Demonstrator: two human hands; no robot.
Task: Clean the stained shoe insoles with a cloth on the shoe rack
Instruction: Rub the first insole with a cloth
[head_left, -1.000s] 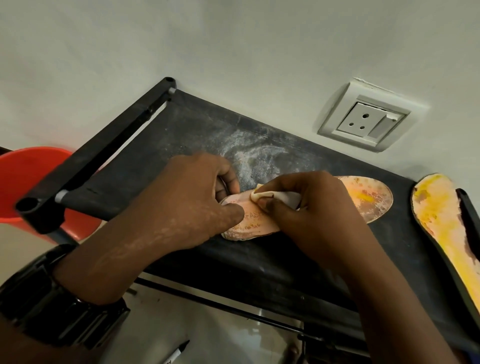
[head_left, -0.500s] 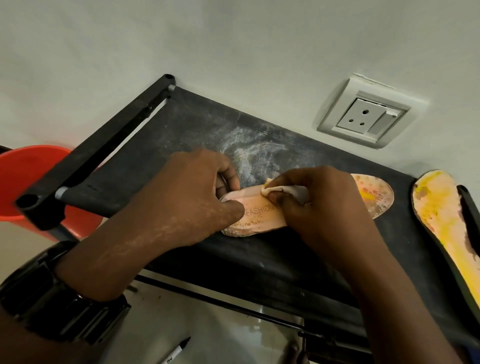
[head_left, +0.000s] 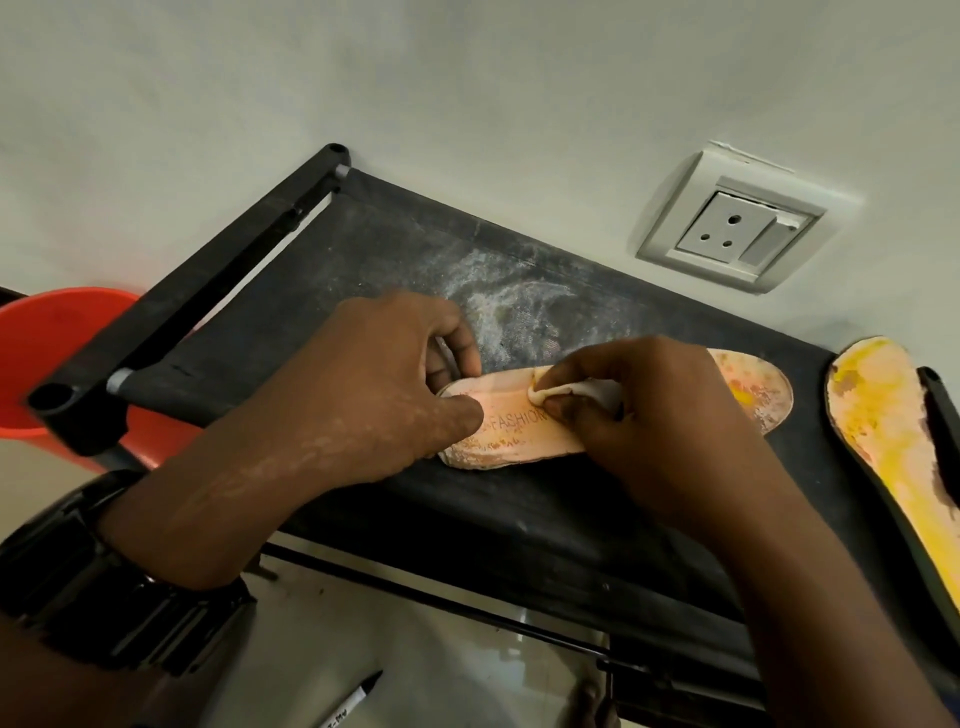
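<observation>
A peach-coloured flat foam insole printed with the word FASHION (head_left: 509, 436) lies lengthwise on the top shelf of a black fabric-and-tube shoe rack (head_left: 322, 260). The left hand (head_left: 374, 395) pins the insole's heel end. Its fingers (head_left: 462, 348) are curled over the far edge and its thumb is laid on the near side, so the insole is pinched between them. The right hand (head_left: 660, 431) covers the insole's middle. Its fingers (head_left: 582, 364) are closed tight, and between thumb and forefinger they pinch a small, bunched white cloth (head_left: 550, 389), which is pressed against the insole just beyond the lettering. The step in hand looks like scrubbing along the insole, and the toe end, beyond the right hand, still shows orange and yellow blotches.

Several things could go wrong from here:
- The shelf under the insole is soft cloth, so a hard stroke may make it sag and let the insole skid or buckle if the left hand's pinch loosens.
- The cloth is a small wad and could work out from under the fingertips.
- A white powdery smear (head_left: 509, 306) lies on the shelf just behind the insole, and a wide stroke could drag it onto the wiped surface.
- A second, yellow-stained insole (head_left: 883, 441) lies beyond the peach insole's toe end, where the right forearm could nudge it.
</observation>
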